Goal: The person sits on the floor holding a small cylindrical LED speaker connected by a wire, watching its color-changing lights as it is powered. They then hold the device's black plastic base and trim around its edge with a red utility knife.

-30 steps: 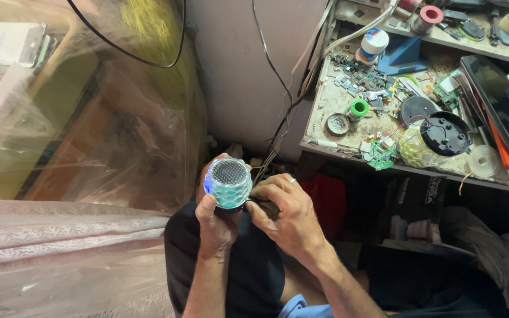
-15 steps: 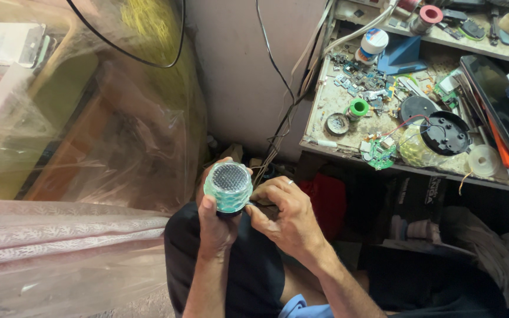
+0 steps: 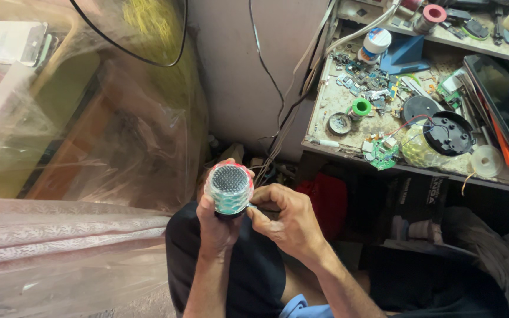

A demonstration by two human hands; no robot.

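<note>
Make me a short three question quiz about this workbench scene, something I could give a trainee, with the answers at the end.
1. True or false: the left hand is wrapped around the small round speaker.
2. Where are the right hand fingertips? A) on the speaker's lower side edge B) on the green tape roll C) on the workbench
3. Fill in: the speaker's top face is a dark metal ____.

Key
1. True; the thumb lies up its front, fingers behind.
2. A; they pinch at the speaker's side, next to the left thumb.
3. Mesh grille.
</note>
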